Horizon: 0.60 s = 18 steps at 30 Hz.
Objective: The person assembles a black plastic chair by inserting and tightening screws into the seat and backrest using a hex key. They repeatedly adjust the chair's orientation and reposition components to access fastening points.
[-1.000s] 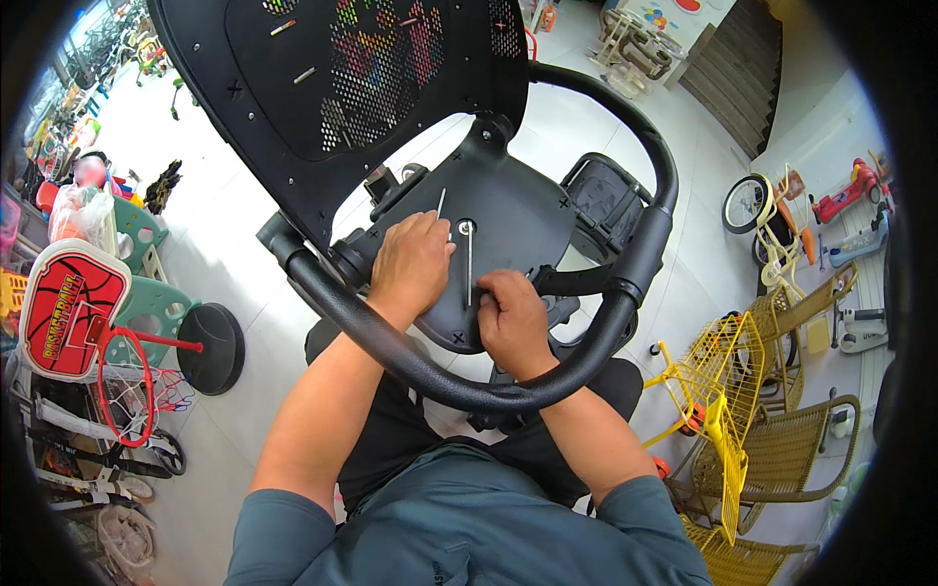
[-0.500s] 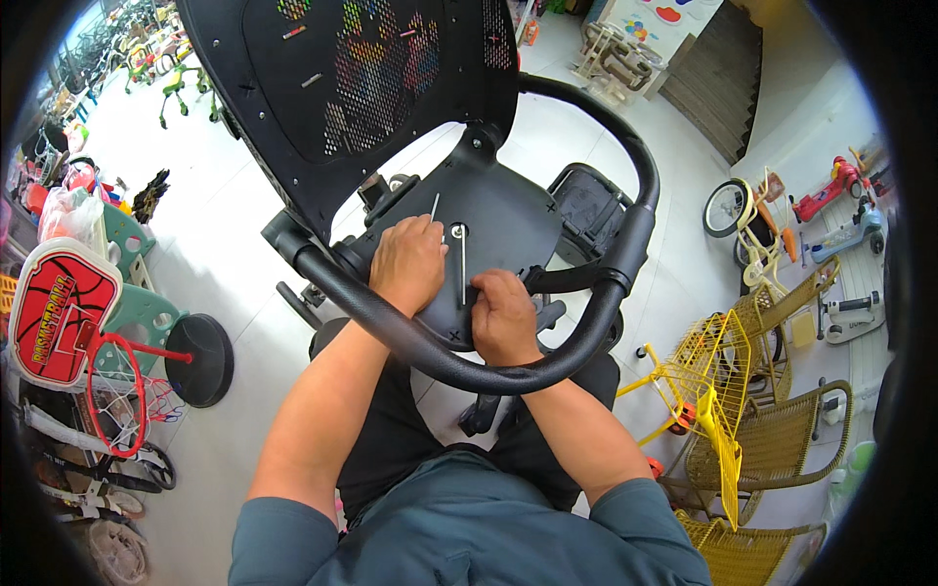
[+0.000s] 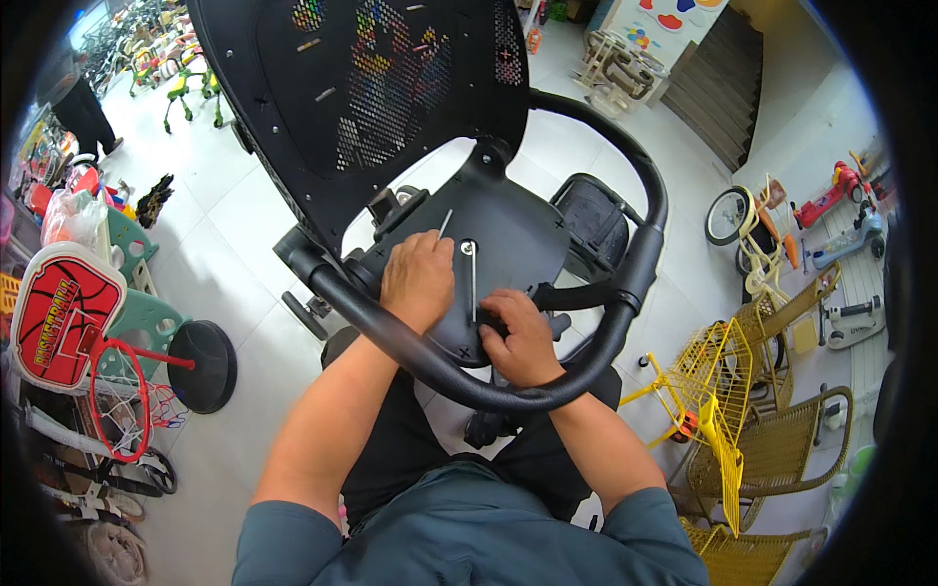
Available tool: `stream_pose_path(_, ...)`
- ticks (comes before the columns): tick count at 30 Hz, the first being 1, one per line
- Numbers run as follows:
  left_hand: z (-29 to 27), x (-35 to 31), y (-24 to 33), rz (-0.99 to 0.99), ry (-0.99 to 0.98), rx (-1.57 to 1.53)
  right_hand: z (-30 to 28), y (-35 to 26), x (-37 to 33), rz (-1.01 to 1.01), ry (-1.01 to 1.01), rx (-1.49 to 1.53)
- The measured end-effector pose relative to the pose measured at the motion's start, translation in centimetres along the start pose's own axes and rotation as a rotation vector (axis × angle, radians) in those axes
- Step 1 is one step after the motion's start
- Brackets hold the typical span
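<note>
A slim metal wrench [image 3: 474, 283] is seen lying over the black seat base [image 3: 518, 225], its upper end set at a recessed metal fitting [image 3: 469, 248] and its lower end just beside the right hand [image 3: 524, 339]. The fingers of that hand are curled, but whether the shaft is grasped or merely touched cannot be told. The left hand [image 3: 420, 281] is laid palm-down on the base, with a thin metal rod [image 3: 447, 222] jutting out past its fingertips; whether the rod is gripped or only pinned is hidden. The wrench may be judged light, stiff and rather slippery, best taken near its free end, where the most leverage would be had. The seat base looks smooth, hard and moderately heavy, and might best be steadied by its edge or by the thick black hoop bar [image 3: 640, 278] passing over both forearms. A perforated backrest [image 3: 376, 88] is raised at the far side. The whole frame is stood on a pale tiled floor [image 3: 244, 254], flanked by a toy basketball hoop [image 3: 70, 313] on the left and, on the right, a yellow wire cart [image 3: 724, 449] and wicker chairs [image 3: 762, 454].
</note>
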<state>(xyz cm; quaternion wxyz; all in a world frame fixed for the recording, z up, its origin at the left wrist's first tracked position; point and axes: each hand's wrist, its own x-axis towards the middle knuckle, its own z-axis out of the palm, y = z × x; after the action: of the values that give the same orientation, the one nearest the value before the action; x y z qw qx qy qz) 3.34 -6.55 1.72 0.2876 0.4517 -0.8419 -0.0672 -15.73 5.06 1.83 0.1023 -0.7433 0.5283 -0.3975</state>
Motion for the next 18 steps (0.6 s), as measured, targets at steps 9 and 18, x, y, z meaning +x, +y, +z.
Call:
stream_pose_path(9, -1.3, -1.9, 0.3, 0.225, 0.054, -0.225, 0.7, -1.5, 1.8, 0.237, 0.153, 0.086)
stream_pose_path(18, -20.6, -10.4, -11.4, 0.002, 0.385, -0.098, 1.5, -0.2, 2.8, 0.067, 0.176, 0.0)
